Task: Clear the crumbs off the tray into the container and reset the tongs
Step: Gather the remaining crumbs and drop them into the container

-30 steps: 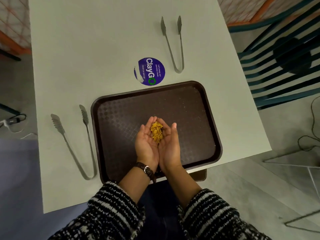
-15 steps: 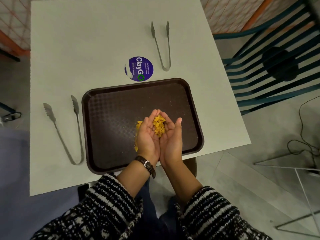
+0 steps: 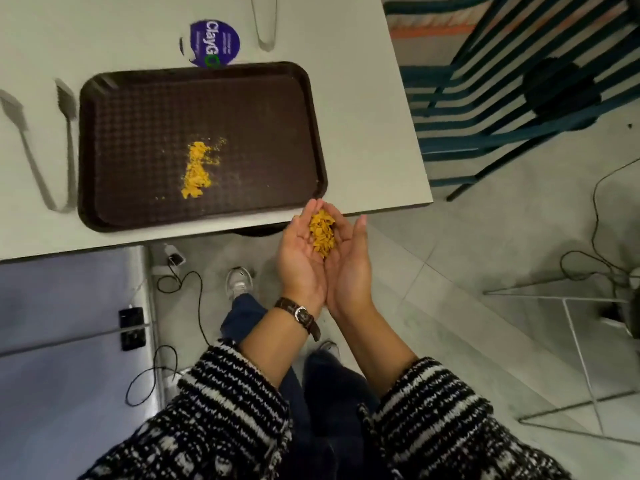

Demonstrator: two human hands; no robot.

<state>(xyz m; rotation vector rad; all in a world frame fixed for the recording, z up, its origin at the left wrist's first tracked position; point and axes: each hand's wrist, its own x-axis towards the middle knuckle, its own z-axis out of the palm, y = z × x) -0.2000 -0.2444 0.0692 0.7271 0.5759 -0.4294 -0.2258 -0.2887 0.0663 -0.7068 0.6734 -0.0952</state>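
Observation:
My left hand (image 3: 300, 258) and my right hand (image 3: 349, 263) are cupped side by side, palms up, carrying a heap of yellow crumbs (image 3: 322, 233) between them. They hang off the table's near edge, just right of the tray's near right corner. The dark brown tray (image 3: 138, 209) lies on the pale table (image 3: 363, 126). A smaller patch of crumbs (image 3: 196, 169) rests on the tray's middle. One pair of metal tongs (image 3: 41, 143) lies left of the tray, another (image 3: 265, 26) beyond it, partly cut off by the frame. No container is in view.
A purple round sticker (image 3: 214, 43) sits on the table behind the tray. A teal slatted chair (image 3: 512, 98) stands at the right. Cables (image 3: 180, 341) trail over the tiled floor, near my shoes (image 3: 238, 282). A wire stand (image 3: 571, 341) is at the lower right.
My cupped hands have carried the crumbs from above the tray's middle to the right and off the table's edge. Some crumbs fell and now lie on the tray. The view swung right.

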